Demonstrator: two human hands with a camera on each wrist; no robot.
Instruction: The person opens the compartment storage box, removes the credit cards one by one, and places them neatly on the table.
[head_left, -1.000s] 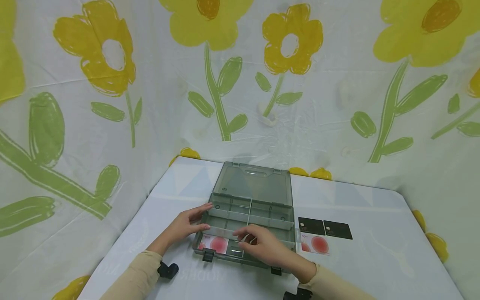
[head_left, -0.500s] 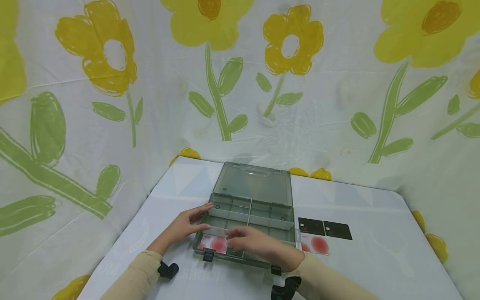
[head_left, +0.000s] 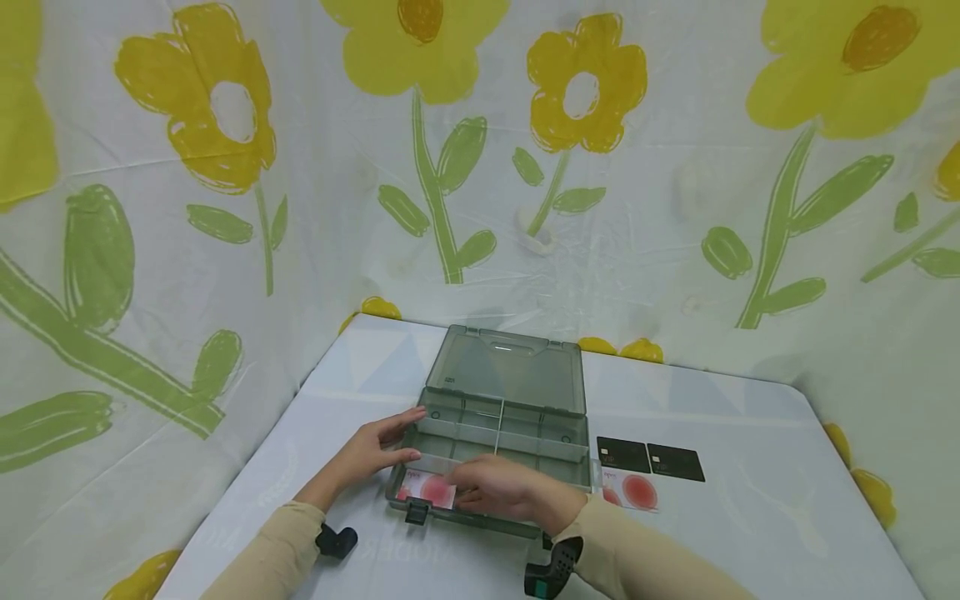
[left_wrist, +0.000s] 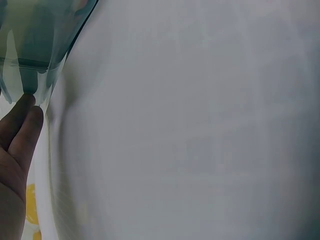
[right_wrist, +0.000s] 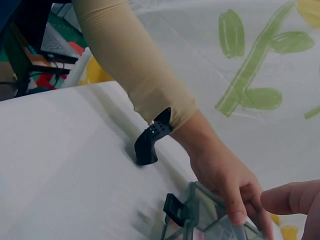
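Note:
A translucent grey-green compartment box (head_left: 510,362) lies on the table with its lid folded back. My left hand (head_left: 367,450) rests at its left side, thumb and fingers spread; the left wrist view shows straight fingertips (left_wrist: 34,107) against the box wall (left_wrist: 35,45). A white and pink card (head_left: 427,487) with a red circle lies in the front left compartment. My right hand (head_left: 502,490) reaches into the front row just right of this card, fingers bent downward. Its thumb (right_wrist: 290,198) shows in the right wrist view. I cannot tell whether these fingers hold anything.
Right of the box lie two black cards (head_left: 621,453) side by side, with another pink card (head_left: 636,489) before them, near the box wall. Two black latches, one of them a front latch (head_left: 417,511), stick out toward me. A flower-printed curtain (head_left: 637,250) surrounds the table.
My right hand has moved left along the front row and lower, and now covers the compartment beside the pink card, where a dark patch showed before. My left hand stays put.

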